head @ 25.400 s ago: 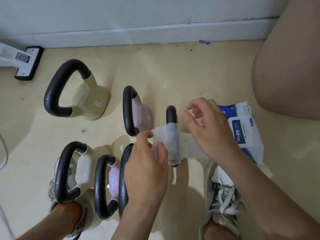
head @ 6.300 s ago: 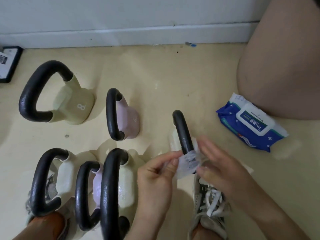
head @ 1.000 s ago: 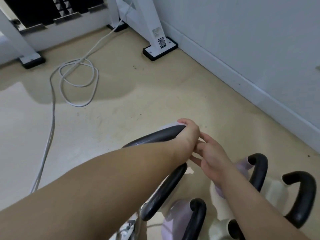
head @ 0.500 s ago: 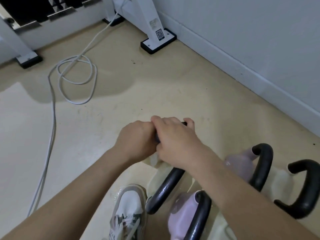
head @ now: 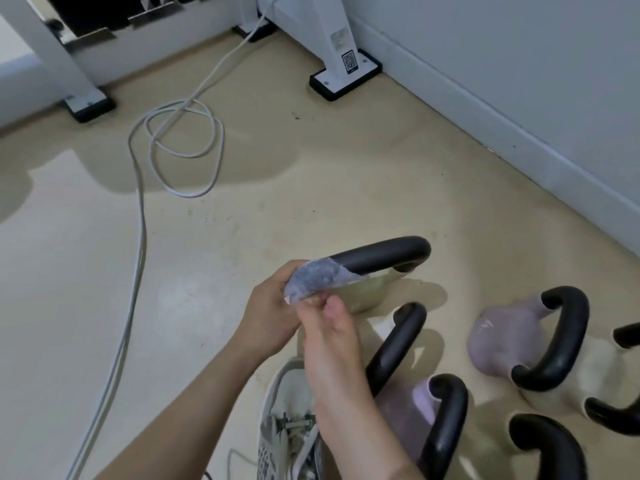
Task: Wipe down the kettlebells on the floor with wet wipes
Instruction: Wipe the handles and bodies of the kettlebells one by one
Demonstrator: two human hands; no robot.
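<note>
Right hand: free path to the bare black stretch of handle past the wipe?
Probably yes. The right hand sits just below the wipe, seemingly pinching its edge; the bare handle beside it is uncovered, with nothing lying across it.

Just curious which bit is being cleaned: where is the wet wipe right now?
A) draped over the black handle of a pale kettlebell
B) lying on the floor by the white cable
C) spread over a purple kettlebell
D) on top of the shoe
A: the left hand grips the wet wipe over the near end of the black handle of the pale kettlebell.
</note>
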